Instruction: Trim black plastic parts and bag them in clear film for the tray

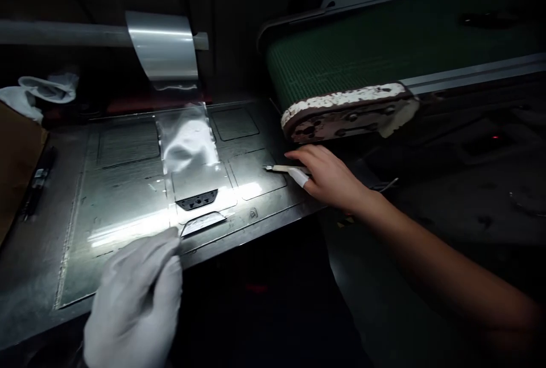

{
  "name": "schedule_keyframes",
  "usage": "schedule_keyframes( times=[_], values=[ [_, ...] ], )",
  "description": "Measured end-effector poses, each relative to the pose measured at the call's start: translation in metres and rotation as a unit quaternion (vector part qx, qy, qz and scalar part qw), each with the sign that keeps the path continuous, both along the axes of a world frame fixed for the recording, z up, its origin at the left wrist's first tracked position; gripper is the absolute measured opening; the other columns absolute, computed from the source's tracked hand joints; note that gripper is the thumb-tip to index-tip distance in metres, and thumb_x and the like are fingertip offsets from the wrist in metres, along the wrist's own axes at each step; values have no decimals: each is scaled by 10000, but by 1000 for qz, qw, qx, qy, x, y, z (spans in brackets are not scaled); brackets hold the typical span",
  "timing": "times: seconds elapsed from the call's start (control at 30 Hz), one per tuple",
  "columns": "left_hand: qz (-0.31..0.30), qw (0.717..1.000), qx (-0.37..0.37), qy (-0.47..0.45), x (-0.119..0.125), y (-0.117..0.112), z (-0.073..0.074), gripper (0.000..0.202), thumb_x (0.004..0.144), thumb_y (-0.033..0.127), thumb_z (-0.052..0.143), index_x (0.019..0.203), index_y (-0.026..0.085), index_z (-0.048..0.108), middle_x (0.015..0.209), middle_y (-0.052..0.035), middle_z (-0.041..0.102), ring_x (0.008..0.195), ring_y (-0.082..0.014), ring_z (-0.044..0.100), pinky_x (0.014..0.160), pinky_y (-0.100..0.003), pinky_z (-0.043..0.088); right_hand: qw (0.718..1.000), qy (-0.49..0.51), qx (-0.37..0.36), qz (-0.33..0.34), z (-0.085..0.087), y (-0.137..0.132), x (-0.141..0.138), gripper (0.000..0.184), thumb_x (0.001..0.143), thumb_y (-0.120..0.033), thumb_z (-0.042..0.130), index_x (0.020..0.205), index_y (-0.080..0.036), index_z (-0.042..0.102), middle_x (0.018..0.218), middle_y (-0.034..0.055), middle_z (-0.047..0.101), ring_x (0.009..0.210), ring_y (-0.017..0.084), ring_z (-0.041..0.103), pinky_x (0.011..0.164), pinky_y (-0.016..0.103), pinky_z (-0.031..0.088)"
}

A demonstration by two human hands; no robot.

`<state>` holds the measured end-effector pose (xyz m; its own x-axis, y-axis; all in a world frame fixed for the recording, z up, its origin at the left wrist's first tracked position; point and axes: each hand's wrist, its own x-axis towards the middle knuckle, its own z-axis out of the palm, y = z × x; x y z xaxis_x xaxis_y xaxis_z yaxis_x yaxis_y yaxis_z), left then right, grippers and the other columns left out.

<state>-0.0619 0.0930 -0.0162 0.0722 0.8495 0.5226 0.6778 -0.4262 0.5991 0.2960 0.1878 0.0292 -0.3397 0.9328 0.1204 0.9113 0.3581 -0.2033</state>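
Observation:
My left hand (pixel 136 300), in a white glove, is closed at the table's front edge. Its fingertips pinch the left corner of a thin, shiny trapezoid piece (pixel 203 223) with a dark rim. Just beyond it lies a black trapezoid plastic part (pixel 198 201) with small holes. My right hand (pixel 326 177) is bare except for a white covering on one finger. It grips a slim craft knife (pixel 279 168), the metal tip pointing left over the table. Clear film (pixel 190 137) stretches across the table's back part, beyond the black part.
A film roll (pixel 164 46) hangs on a horizontal bar (pixel 63 33) at the back. The metal worktable (pixel 123 197) bears outlined rectangles. Pens (pixel 36 189) and a cardboard box (pixel 17 157) are at the left. A green conveyor belt (pixel 362 44) stands close behind my right hand.

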Motion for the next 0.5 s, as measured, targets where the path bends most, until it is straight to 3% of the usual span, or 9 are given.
schedule_keyframes(
  times=[0.07, 0.13, 0.27, 0.37, 0.43, 0.5],
  values=[
    [44, 999, -2, -27, -1, 2, 3, 328, 883, 134, 713, 1173, 284, 731, 1136, -60, 742, 1087, -285, 686, 970, -495, 543, 1000, -24, -20, 2, -11, 1, 20, 625, 743, 30, 509, 1330, -171, 588, 1305, 117, 602, 1203, 298, 539, 1018, 412, 448],
    [74, 997, -5, -25, -2, 6, 8, 279, 902, 171, 704, 1158, 276, 738, 1144, -62, 744, 1109, -288, 685, 1001, -503, 542, 999, -18, -35, 12, -20, 4, 30, 523, 742, 23, 500, 1211, -174, 619, 1199, 105, 626, 1126, 285, 569, 973, 395, 472],
    [82, 992, -49, 81, -10, 26, 20, 262, 960, 319, 644, 1211, 272, 703, 1272, -59, 707, 1259, -293, 613, 1121, -525, 477, 999, 33, 8, 4, -27, 5, 26, 328, 814, -80, 526, 1127, -173, 561, 1106, 113, 632, 981, 280, 623, 846, 381, 500],
    [31, 985, -74, 156, -21, 48, 25, 292, 971, 386, 610, 1211, 247, 702, 1393, -63, 644, 1393, -312, 502, 1176, -535, 427, 995, 94, 22, 6, -18, 6, 2, 272, 942, -252, 541, 1207, -198, 516, 995, 60, 683, 772, 236, 654, 688, 333, 480],
    [-11, 978, -84, 188, -27, 61, 26, 292, 966, 397, 609, 1194, 246, 711, 1437, -57, 614, 1456, -326, 427, 1194, -545, 405, 992, 93, -3, 83, -6, 8, -25, 287, 996, -303, 516, 1266, -209, 528, 1041, 47, 710, 808, 222, 678, 701, 317, 476],
    [-47, 971, -95, 213, -30, 70, 25, 282, 951, 395, 626, 1178, 253, 714, 1471, -44, 587, 1482, -339, 380, 1194, -554, 400, 980, 60, -17, 187, 8, 11, -57, 325, 1003, -254, 493, 1317, -205, 560, 1164, 56, 706, 971, 227, 685, 767, 312, 475]
  ],
)
